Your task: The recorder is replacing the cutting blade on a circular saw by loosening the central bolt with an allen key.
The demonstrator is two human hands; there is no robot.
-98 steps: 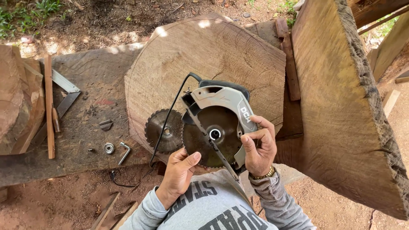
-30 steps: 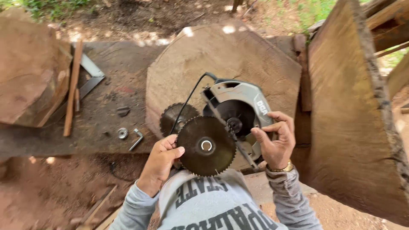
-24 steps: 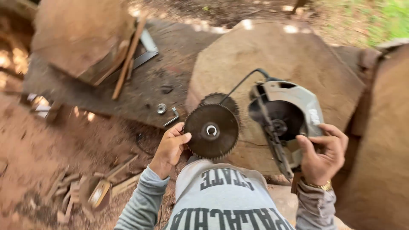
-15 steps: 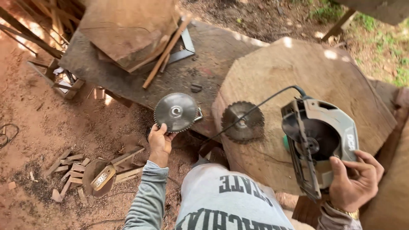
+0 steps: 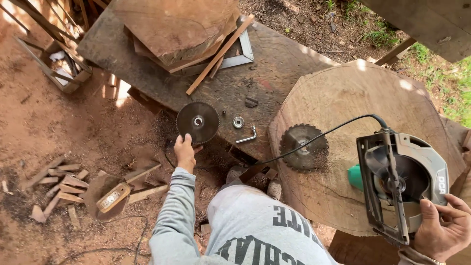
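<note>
While both hands are busy:
Left hand: pinches dark saw blade at its edge, over the bench.
Right hand: grips bladeless circular saw.
Risk: teeth could cut fingers; the saw, held one-handed, might tip.

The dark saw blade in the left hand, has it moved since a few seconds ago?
Yes. The blade has gone left, off the saw and away from the round slab, out over the dark plank, with the left hand gripping it.
</note>
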